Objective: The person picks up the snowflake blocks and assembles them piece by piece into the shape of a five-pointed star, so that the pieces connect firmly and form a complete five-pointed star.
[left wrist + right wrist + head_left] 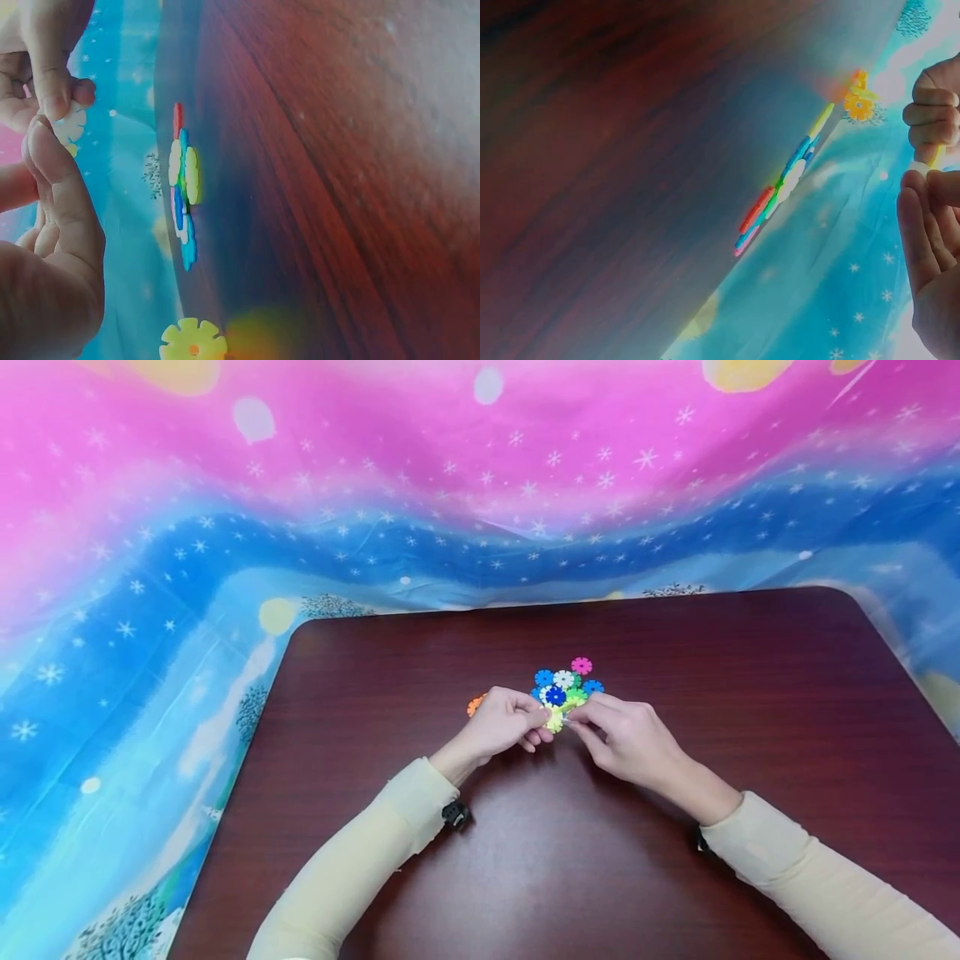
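Observation:
Above the table, my left hand (pixel 506 720) pinches a yellow notched snowflake disc (pixel 556 723) between thumb and fingertips. Facing it, my right hand (pixel 633 735) pinches a small white disc (pixel 71 124), which meets the edge of the yellow one. The fingertips of both hands come close together there and partly hide the discs. Just beyond the hands, a cluster of flower-shaped discs lies on the table: a pink disc (pixel 581 666), a white disc (pixel 563 679), a dark blue disc (pixel 555 696), and several lighter blue and green ones.
Orange discs (pixel 476 705) lie left of the cluster, partly behind my left hand; a yellow disc (pixel 193 341) shows beside them in the left wrist view. The dark brown table (pixel 390 660) has rounded far corners. A pink and blue patterned cloth (pixel 450 485) hangs behind it.

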`<state>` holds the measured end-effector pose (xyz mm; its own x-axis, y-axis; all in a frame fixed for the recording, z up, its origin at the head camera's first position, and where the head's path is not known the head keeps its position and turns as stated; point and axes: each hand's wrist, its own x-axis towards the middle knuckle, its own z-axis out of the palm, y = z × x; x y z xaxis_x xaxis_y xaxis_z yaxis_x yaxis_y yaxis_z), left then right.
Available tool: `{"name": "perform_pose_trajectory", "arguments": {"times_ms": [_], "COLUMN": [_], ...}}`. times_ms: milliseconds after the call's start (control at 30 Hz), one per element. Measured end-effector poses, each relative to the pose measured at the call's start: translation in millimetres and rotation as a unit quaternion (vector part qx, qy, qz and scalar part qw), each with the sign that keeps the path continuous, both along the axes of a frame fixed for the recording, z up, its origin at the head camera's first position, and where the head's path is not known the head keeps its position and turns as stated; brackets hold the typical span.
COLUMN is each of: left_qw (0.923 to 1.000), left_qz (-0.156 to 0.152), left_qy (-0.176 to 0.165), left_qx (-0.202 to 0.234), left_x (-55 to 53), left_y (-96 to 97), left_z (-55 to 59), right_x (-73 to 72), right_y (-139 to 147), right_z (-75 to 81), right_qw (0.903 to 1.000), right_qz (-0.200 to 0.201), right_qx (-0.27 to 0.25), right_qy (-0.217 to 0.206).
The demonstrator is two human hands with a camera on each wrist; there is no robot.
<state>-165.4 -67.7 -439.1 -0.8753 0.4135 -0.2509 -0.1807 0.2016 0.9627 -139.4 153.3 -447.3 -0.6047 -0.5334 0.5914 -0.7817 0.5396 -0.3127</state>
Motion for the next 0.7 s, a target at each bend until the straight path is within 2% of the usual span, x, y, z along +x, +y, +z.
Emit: {"name": "perform_pose_trajectory", "arguments": {"times_ms": [167,300,400,533,700], "left_qw": [0.9995,0.9999,0.9999,0.9983,0.9893], "left_qz": [0.006,0.011,0.004,-0.008,-0.029], "left_qy": [0.021,0.008,-0.002,0.004,0.034], "left_qx": [-0.023,-0.005,-0.014,-0.058,-0.139], "left_x": [1.2,0.5,-0.2,-2.1,-4.7], "left_y": [3.2,-0.3,-7.2,-17.6,-30.7], "left_z": [-2.4,-4.5,-6.8,-9.5,-10.4], "right_x": [-0.3,-2.0,-4.7,-10.1,-26.6], "right_y": [-2,-3,-5,0,20], "right_z": [2.6,4.7,6.0,7.3,7.5], "right_qw": [0.9999,0.9997,0.9991,0.9971,0.9885], "right_qz": [-0.004,-0.007,0.0,-0.006,-0.063], "right_qx": [0.015,0.02,0.033,0.054,0.095], "right_qy": [0.004,-0.007,-0.026,-0.053,-0.099]}}
